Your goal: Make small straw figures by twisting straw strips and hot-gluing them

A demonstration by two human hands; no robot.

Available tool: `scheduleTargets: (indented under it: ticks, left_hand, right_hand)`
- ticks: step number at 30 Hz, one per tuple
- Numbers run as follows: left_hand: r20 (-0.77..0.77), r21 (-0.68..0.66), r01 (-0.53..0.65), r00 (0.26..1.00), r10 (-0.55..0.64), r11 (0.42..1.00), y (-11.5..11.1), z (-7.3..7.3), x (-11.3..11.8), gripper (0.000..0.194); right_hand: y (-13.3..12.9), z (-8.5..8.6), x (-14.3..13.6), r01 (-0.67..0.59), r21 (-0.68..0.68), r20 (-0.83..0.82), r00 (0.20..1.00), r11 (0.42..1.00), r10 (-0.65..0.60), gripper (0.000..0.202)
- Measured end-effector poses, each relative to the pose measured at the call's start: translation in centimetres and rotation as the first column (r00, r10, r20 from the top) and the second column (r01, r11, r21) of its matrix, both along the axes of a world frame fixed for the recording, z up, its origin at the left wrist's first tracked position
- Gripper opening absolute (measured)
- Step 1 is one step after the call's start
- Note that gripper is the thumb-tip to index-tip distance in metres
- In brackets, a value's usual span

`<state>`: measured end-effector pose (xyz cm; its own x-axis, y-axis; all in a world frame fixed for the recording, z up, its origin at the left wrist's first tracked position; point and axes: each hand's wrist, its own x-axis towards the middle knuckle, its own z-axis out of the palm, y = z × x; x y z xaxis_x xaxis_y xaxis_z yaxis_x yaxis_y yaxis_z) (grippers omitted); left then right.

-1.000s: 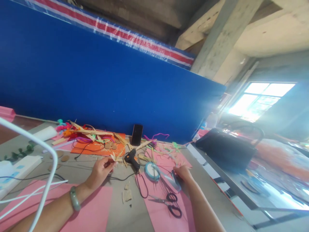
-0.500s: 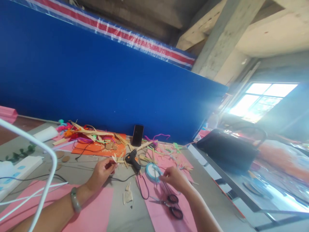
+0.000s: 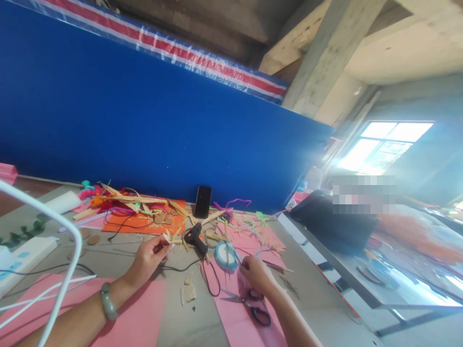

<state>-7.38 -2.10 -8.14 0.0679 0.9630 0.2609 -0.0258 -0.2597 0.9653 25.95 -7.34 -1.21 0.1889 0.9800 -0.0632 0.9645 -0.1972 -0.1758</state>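
My left hand (image 3: 152, 258), with a green bangle on the wrist, is closed in a pinch. Pale, thin strip-like pieces (image 3: 167, 238) show at its fingertips, against similar straw-coloured scraps behind. My right hand (image 3: 256, 273) is closed just right of a blue-and-white tape roll (image 3: 225, 256). Its fingers are partly hidden, and I cannot make out what they hold. Black-handled scissors (image 3: 259, 315) lie with blades apart on pink paper (image 3: 235, 327), below my right hand and partly covered by it. A black glue gun (image 3: 196, 239) lies between my hands, its cord looping toward me.
A dark phone (image 3: 203, 202) leans on the blue partition (image 3: 162, 120). Straw strips and colourful pipe cleaners are piled on orange paper (image 3: 144, 225). A white power strip (image 3: 31, 260) and a white curved tube (image 3: 72, 270) stand left. A black bag (image 3: 333, 221) sits right.
My right hand has shifted slightly down and turned, covering more of the scissors' handles. My left hand keeps its pinch. The whole view has moved slightly.
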Motion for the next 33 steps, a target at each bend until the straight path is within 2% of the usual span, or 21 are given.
scheduleTargets:
  ticks: [8, 16, 20, 23, 26, 29, 33]
  left_hand:
    - [-0.007, -0.027, -0.015, 1.0, 0.015, 1.0, 0.0, -0.1, 0.0, 0.027]
    - [0.066, -0.072, 0.006, 0.998, -0.001, 0.997, 0.0, -0.1, 0.3, 0.029]
    - [0.064, -0.077, 0.01, 0.998, -0.005, 0.997, -0.2, 0.4, 0.4, 0.032]
    - [0.03, -0.054, 0.009, 1.0, -0.007, 0.998, -0.2, 0.5, 0.3, 0.031]
    - [0.01, -0.029, 0.013, 1.0, -0.013, 1.0, -0.2, 0.4, 0.2, 0.029]
    - [-0.005, -0.012, 0.007, 1.0, -0.007, 1.0, -0.2, 0.5, 0.1, 0.028]
    - [-0.013, -0.02, -0.013, 1.0, 0.013, 1.0, -0.4, 1.2, 0.3, 0.029]
  right_hand:
    - [0.7, 2.3, 1.5, -0.072, 0.069, -0.204, 0.975, 0.995, 0.084, 0.025]
    - [2.3, 5.1, 2.9, -0.16, 0.02, -0.231, 0.96, 0.987, 0.16, 0.022]
    - [3.1, 6.2, 3.4, -0.213, 0.017, -0.161, 0.964, 0.977, 0.213, 0.015]
    - [3.9, 7.2, 3.7, -0.244, 0.005, -0.067, 0.968, 0.97, 0.244, 0.02]
    - [4.8, 8.3, 4.0, -0.238, 0.006, 0.052, 0.97, 0.971, 0.237, 0.023]
    - [5.7, 9.1, 4.0, -0.219, 0.012, 0.167, 0.963, 0.976, 0.214, 0.019]
    - [6.5, 9.6, 3.1, -0.21, 0.008, 0.292, 0.936, 0.978, 0.199, 0.017]
